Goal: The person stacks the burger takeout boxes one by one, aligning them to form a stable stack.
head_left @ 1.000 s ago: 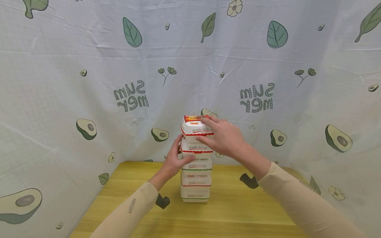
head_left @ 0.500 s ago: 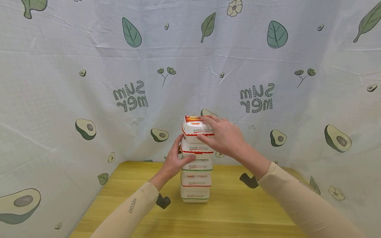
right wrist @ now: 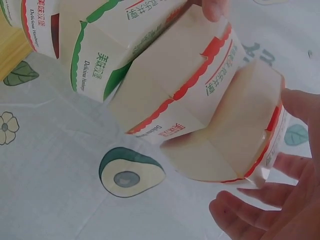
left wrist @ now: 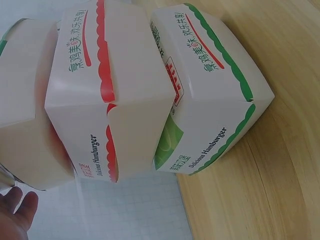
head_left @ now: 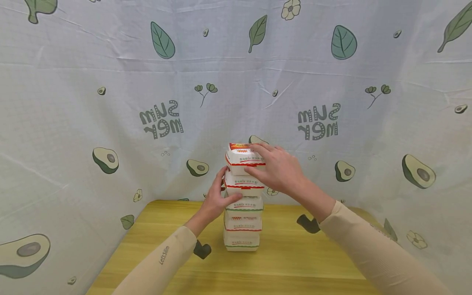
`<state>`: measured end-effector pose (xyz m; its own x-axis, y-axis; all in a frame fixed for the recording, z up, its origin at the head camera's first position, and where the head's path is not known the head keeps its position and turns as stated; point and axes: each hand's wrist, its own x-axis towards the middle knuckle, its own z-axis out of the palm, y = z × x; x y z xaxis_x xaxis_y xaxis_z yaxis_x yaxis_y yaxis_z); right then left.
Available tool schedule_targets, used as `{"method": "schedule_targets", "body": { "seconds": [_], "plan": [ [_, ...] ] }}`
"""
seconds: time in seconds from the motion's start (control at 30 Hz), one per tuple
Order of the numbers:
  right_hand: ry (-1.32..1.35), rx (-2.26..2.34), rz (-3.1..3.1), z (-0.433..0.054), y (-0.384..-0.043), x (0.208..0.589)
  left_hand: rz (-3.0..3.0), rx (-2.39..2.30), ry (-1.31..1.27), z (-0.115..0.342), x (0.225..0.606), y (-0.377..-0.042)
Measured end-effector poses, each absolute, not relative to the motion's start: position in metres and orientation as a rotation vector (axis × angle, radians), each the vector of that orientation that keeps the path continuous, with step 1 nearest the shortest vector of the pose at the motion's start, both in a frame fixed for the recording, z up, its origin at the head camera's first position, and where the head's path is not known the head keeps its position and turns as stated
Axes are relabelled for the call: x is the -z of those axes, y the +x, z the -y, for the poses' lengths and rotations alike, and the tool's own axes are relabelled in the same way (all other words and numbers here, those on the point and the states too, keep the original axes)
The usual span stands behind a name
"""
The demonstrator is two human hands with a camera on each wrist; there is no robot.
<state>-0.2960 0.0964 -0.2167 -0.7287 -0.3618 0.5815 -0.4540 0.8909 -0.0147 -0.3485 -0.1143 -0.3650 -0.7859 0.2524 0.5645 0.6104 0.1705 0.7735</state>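
Note:
Several white cardboard hamburger boxes with red or green scalloped trim stand in one upright column. My left hand (head_left: 216,200) holds the red-trimmed second box from the top (head_left: 241,183), thumb across its front and fingers round its left side. On the red-trimmed top hamburger box (head_left: 239,159) lies my right hand (head_left: 278,168), thumb at the front and fingers over the top right edge. The right wrist view shows that thumb at the edge of the top box (right wrist: 250,117). Below are a green-trimmed box (head_left: 243,207), a red-trimmed box (head_left: 242,224) and the green-trimmed bottom box (head_left: 241,241).
The column stands on a yellow wood-grain table (head_left: 295,254). Behind and beside it hangs a pale curtain (head_left: 236,73) printed with avocados and leaves. The boxes sit slightly out of line with one another.
The top box has shifted a little to the right, and the upper two boxes have tipped very slightly. Both hands stay almost where they were.

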Motion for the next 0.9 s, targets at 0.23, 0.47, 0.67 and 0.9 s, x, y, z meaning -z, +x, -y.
{"method": "schedule_targets", "body": {
  "seconds": [0.23,0.47,0.67,0.9],
  "plan": [
    [0.590,-0.218,2.459,-0.096,-0.296,0.217,2.150,1.645,-0.818,0.115,0.364,-0.346],
    [0.604,-0.215,2.452,-0.096,-0.297,0.216,2.142,1.658,-0.822,0.115,0.364,-0.345],
    [0.606,-0.239,2.434,-0.099,-0.296,0.215,2.156,1.634,-0.780,0.117,0.367,-0.346],
    [0.597,-0.270,2.424,-0.106,-0.294,0.215,2.174,1.606,-0.740,0.118,0.369,-0.348]
  ]
}}
